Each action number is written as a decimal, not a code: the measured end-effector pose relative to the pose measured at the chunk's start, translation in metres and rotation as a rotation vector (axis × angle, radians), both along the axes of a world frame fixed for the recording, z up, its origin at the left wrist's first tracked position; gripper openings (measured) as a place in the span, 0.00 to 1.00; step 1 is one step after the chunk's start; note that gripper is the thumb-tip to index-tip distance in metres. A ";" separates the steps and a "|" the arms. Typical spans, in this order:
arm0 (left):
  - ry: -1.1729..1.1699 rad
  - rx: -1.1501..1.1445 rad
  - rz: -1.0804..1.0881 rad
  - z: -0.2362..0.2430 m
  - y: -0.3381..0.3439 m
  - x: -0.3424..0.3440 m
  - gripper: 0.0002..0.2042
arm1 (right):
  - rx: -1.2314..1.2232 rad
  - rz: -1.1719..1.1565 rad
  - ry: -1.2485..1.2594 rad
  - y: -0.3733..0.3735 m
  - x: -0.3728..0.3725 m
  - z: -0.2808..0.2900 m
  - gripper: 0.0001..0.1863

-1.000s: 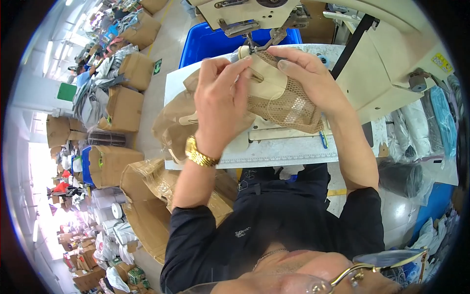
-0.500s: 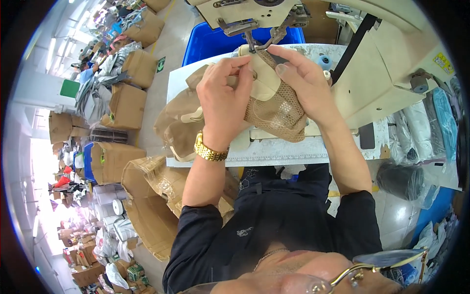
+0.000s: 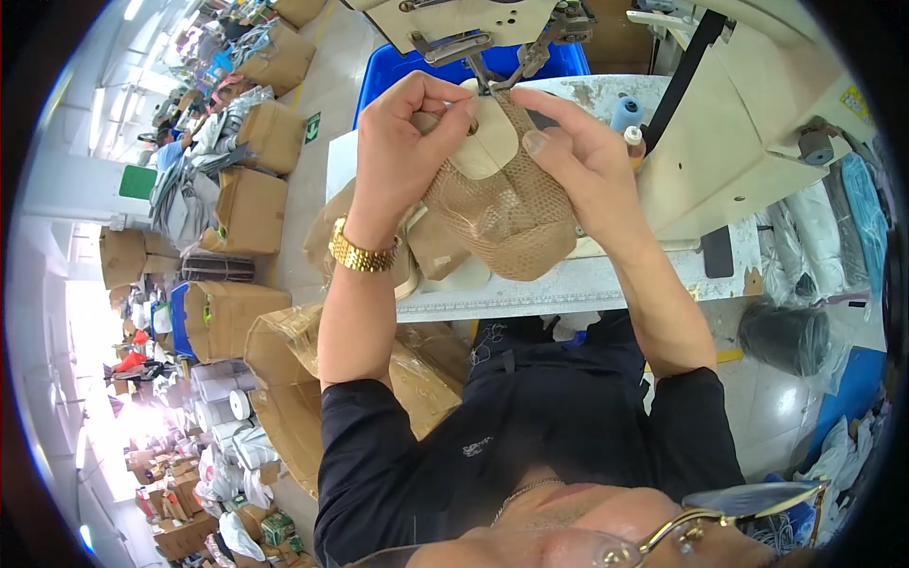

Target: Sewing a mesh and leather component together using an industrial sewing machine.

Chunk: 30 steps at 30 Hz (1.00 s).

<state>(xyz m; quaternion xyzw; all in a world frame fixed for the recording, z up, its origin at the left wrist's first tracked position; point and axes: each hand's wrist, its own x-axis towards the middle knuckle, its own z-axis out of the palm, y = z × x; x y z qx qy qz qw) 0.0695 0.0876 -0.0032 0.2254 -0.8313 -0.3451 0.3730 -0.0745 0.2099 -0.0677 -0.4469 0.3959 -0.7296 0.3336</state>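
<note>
A tan mesh fabric piece (image 3: 507, 222) with a cream patch (image 3: 490, 142) at its top lies under the needle area of a sewing machine (image 3: 478, 71). My left hand (image 3: 407, 142) pinches the patch's left edge between thumb and fingertips, close to a small round hole. My right hand (image 3: 582, 156) holds the mesh along its right side, the thumb on top and the index finger stretched toward the presser foot. The mesh sags toward me over the table's near side. More tan fabric (image 3: 437, 244) lies beneath and left of it, partly hidden by my left arm.
A white worktable (image 3: 663, 275) with a ruler strip along its front carries a blue thread spool (image 3: 626, 114) and a small white-capped bottle (image 3: 633, 142) at right. Behind stands a blue bin (image 3: 379, 80). An open cardboard box (image 3: 294, 398) is at my left; wrapped rolls (image 3: 781, 331) stand right.
My left hand has moved left and slightly up. The mesh piece has turned and spread, showing more of the cream patch, while my right hand stays beside the needle.
</note>
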 end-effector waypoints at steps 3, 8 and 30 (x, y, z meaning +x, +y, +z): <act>0.004 0.068 -0.076 0.001 -0.015 0.003 0.06 | 0.045 0.016 -0.047 0.003 0.009 0.009 0.21; -0.030 0.122 -0.186 0.006 -0.027 0.003 0.06 | 0.173 -0.070 0.068 -0.008 0.000 -0.003 0.25; -0.326 -0.372 -0.061 0.019 -0.012 0.016 0.22 | 0.261 -0.210 0.339 0.004 -0.005 0.032 0.23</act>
